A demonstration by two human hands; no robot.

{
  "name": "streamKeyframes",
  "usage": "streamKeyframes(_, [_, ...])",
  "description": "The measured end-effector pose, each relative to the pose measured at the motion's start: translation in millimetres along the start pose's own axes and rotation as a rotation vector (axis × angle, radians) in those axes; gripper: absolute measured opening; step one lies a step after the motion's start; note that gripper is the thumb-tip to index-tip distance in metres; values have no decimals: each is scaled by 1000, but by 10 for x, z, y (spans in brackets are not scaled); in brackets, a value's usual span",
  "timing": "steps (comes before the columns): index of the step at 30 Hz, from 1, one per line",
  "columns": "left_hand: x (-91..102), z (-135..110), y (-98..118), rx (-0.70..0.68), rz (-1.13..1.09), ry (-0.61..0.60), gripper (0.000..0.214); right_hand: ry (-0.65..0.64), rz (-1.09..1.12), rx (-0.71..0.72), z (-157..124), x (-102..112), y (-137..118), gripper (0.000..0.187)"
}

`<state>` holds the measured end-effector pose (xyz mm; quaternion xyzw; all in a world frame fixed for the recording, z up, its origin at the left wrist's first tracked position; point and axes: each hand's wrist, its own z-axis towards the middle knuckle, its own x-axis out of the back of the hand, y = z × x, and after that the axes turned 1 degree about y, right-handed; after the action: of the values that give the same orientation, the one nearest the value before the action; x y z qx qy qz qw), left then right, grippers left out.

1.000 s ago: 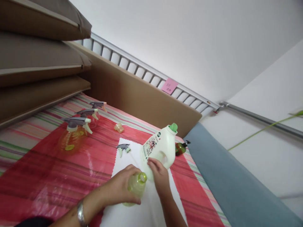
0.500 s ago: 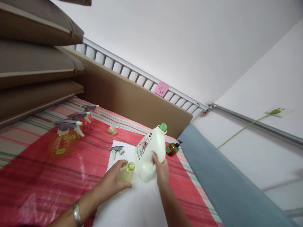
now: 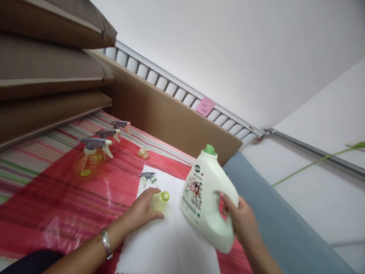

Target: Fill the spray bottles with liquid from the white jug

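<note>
My right hand (image 3: 242, 222) grips the handle of a white detergent jug (image 3: 207, 198) with a green cap, lifted off the surface and tilted. My left hand (image 3: 141, 211) is wrapped round a small open yellow-green spray bottle (image 3: 160, 200) that stands on a white cloth (image 3: 168, 243). A loose grey trigger sprayer head (image 3: 148, 177) lies on the cloth's far corner, just beyond the bottle.
Three yellow spray bottles with grey triggers (image 3: 92, 154) stand at the left on a red striped cover (image 3: 71, 198). A small pale cap (image 3: 143, 153) lies behind the cloth. A cardboard panel (image 3: 162, 118), stacked brown cushions (image 3: 48, 68) and a grey-blue pad (image 3: 273, 220) surround the surface.
My right hand went from the jug's body to its handle and lifted the jug up and to the right. My left hand stayed on the small bottle.
</note>
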<state>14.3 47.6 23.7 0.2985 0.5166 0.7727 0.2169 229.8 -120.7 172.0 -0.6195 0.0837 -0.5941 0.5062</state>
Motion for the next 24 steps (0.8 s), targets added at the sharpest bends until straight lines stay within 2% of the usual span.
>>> streamKeyframes(4, [-17, 8, -21, -21, 3, 10, 63, -160, -178, 25, -123, 447, -66, 38])
streamKeyframes(8, [-11, 1, -15, -20, 0, -3, 62, -316, -324, 37, -272, 672, -101, 41])
streamKeyframes(13, [11, -4, 31, -14, 18, -29, 61, -496, -373, 68, -450, 710, -216, 41])
streamKeyframes(18, [4, 1, 19, -8, 3, -46, 64, -539, -484, 160, -453, 659, -300, 32])
streamKeyframes(24, [-10, 5, -30, -20, -12, -53, 66, -605, -616, 219, -381, 629, -269, 32])
